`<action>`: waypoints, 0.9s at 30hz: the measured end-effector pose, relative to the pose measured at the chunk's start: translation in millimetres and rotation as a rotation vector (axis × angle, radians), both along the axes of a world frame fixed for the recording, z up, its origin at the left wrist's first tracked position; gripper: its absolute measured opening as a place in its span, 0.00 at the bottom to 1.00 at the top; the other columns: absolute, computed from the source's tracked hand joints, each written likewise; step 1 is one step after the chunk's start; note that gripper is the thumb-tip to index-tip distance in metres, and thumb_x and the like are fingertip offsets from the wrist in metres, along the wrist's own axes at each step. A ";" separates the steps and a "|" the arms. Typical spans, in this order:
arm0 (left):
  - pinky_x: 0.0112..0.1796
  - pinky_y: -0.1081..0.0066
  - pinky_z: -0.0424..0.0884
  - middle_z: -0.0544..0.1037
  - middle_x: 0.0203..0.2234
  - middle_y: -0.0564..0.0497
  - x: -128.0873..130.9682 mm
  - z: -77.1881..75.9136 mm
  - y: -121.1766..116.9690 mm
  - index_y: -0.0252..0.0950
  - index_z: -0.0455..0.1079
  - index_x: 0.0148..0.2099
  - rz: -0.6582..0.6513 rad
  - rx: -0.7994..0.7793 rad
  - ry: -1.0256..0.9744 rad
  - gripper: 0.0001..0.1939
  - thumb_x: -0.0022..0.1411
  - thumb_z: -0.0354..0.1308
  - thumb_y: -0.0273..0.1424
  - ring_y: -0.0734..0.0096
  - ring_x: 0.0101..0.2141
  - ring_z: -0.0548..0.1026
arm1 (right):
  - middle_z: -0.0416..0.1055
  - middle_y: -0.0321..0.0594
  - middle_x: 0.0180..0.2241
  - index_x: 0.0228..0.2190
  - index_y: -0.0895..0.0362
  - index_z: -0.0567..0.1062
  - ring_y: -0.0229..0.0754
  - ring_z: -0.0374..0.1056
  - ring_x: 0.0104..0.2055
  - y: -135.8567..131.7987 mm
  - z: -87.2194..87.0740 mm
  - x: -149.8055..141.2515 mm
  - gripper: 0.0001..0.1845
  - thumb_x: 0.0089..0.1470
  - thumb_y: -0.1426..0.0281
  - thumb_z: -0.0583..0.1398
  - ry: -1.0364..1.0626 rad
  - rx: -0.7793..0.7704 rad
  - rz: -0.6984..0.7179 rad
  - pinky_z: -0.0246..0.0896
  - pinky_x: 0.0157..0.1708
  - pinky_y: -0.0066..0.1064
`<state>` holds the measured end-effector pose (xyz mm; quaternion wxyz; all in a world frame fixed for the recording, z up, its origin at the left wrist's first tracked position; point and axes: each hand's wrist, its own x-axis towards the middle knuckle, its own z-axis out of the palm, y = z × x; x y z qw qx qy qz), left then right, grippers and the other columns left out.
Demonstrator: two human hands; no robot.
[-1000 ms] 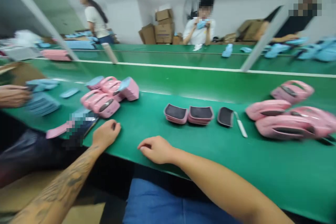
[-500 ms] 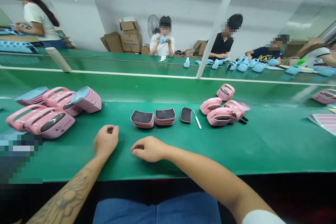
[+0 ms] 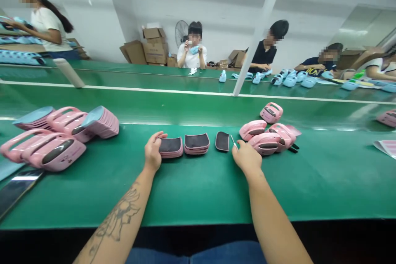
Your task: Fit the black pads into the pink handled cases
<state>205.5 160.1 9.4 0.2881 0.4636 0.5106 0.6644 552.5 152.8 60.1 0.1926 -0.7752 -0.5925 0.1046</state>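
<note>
My left hand (image 3: 152, 151) is at the left end of a stack of curved pink panels (image 3: 170, 148) with black faces, its fingers curled over the edge of the upper panel. My right hand (image 3: 246, 156) has its fingers closed on the lower end of a slim white pen-shaped tool (image 3: 233, 140), which still lies at the table. Between the hands sit a second stack of such panels (image 3: 196, 144) and a single black-faced panel (image 3: 222, 141). Just beyond my right hand, several pink handled casings (image 3: 268, 143) stand close together.
On the left are more pink casings (image 3: 63, 150), stacks of pink and blue panels (image 3: 102, 121) and a dark flat device (image 3: 20, 189). A white rail (image 3: 154, 89) and slanted post (image 3: 260, 29) cross the green table (image 3: 198, 194). Co-workers handle blue casings (image 3: 290, 79) opposite.
My left hand has moved right and forward to the first panel stack. My right hand has swung right and forward onto the white tool. The view has shifted slightly.
</note>
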 end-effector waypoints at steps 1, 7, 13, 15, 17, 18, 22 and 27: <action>0.50 0.61 0.73 0.82 0.45 0.40 -1.0 -0.3 -2.6 0.31 0.74 0.53 -0.017 0.014 0.029 0.26 0.64 0.53 0.46 0.56 0.47 0.78 | 0.77 0.60 0.48 0.53 0.59 0.78 0.58 0.76 0.46 0.3 -7.2 3.2 0.23 0.59 0.66 0.57 -0.009 -0.033 -0.001 0.67 0.47 0.49; 0.43 0.65 0.73 0.81 0.39 0.43 -1.4 -2.8 -4.6 0.33 0.73 0.51 -0.038 -0.010 0.011 0.22 0.64 0.56 0.44 0.61 0.40 0.78 | 0.81 0.52 0.39 0.53 0.52 0.80 0.54 0.77 0.37 7.6 -27.0 6.3 0.26 0.54 0.68 0.57 0.055 0.007 0.052 0.69 0.38 0.44; 0.41 0.66 0.73 0.80 0.36 0.44 5.7 -5.1 -0.6 0.34 0.73 0.47 -0.022 -0.005 -0.020 0.19 0.65 0.54 0.44 0.63 0.37 0.78 | 0.76 0.46 0.38 0.50 0.57 0.77 0.46 0.71 0.34 1.8 -29.2 -14.1 0.23 0.57 0.60 0.58 0.285 0.496 0.159 0.69 0.37 0.38; 0.42 0.66 0.73 0.80 0.36 0.44 7.9 -4.2 -0.2 0.34 0.73 0.47 -0.027 -0.008 -0.025 0.19 0.65 0.53 0.43 0.63 0.38 0.78 | 0.74 0.43 0.35 0.47 0.58 0.77 0.44 0.69 0.31 -5.2 -30.9 -24.5 0.24 0.53 0.57 0.65 0.354 0.716 0.214 0.69 0.36 0.37; 0.42 0.65 0.73 0.80 0.36 0.44 9.4 -2.5 -0.3 0.34 0.73 0.47 -0.037 -0.010 -0.051 0.20 0.65 0.53 0.44 0.62 0.38 0.78 | 0.73 0.42 0.30 0.37 0.57 0.78 0.45 0.70 0.30 -12.3 -32.9 -33.1 0.19 0.54 0.54 0.66 0.408 0.818 0.211 0.68 0.36 0.39; 0.42 0.65 0.73 0.80 0.36 0.44 9.8 -1.6 -0.4 0.33 0.73 0.47 -0.040 -0.010 -0.063 0.20 0.64 0.53 0.44 0.62 0.38 0.78 | 0.73 0.43 0.28 0.32 0.56 0.78 0.46 0.71 0.30 -15.3 -33.8 -36.6 0.20 0.57 0.51 0.63 0.444 0.835 0.195 0.68 0.36 0.39; 0.43 0.65 0.73 0.81 0.37 0.44 9.9 1.1 0.1 0.34 0.73 0.47 -0.048 -0.017 -0.058 0.21 0.64 0.53 0.45 0.62 0.39 0.78 | 0.66 0.38 0.19 0.24 0.53 0.69 0.42 0.66 0.19 -23.9 -35.9 -50.5 0.31 0.66 0.44 0.47 0.632 0.719 0.195 0.62 0.20 0.34; 0.41 0.66 0.72 0.81 0.35 0.45 7.6 1.0 2.3 0.34 0.74 0.46 -0.063 -0.042 -0.117 0.20 0.62 0.55 0.45 0.63 0.37 0.78 | 0.72 0.37 0.18 0.23 0.54 0.71 0.40 0.69 0.18 -32.6 -40.0 -73.9 0.25 0.56 0.46 0.63 0.667 0.404 0.430 0.65 0.20 0.31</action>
